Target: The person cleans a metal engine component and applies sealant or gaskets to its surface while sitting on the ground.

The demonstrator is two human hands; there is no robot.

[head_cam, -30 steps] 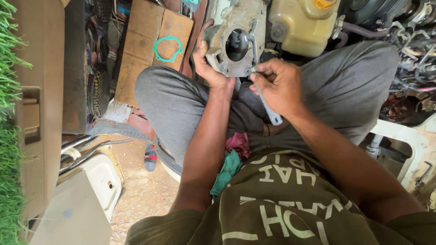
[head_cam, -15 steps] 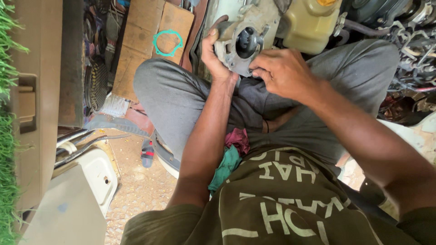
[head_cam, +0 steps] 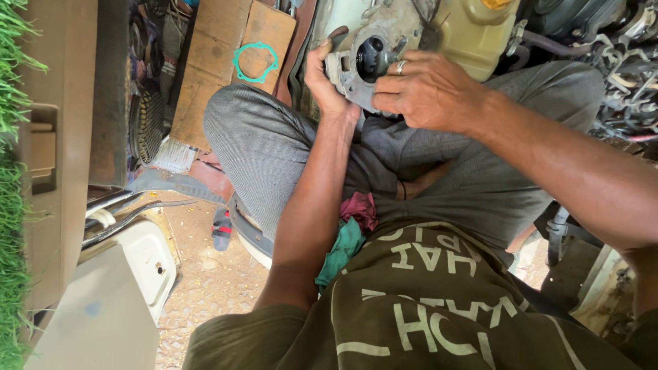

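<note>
I sit cross-legged and hold a grey cast-metal engine part [head_cam: 367, 58] with a round dark bore above my knees. My left hand [head_cam: 322, 79] grips its left edge from below, thumb over the rim. My right hand [head_cam: 428, 89], a ring on one finger, lies over the part's right side with the fingers curled onto it. Whether a tool is in that hand is hidden. A red and a teal rag [head_cam: 349, 233] lie in my lap.
A teal ring gasket [head_cam: 255, 62] lies on cardboard sheets [head_cam: 212, 68] beyond my left knee. A yellowish plastic tank [head_cam: 473, 31] stands behind the part, with engine parts [head_cam: 627, 75] at right. A tan panel [head_cam: 48, 157] and white casing [head_cam: 130, 274] are at left.
The metal tool that hung from my right hand a second ago is out of sight. My right hand has moved up onto the part, and the part has tilted slightly.
</note>
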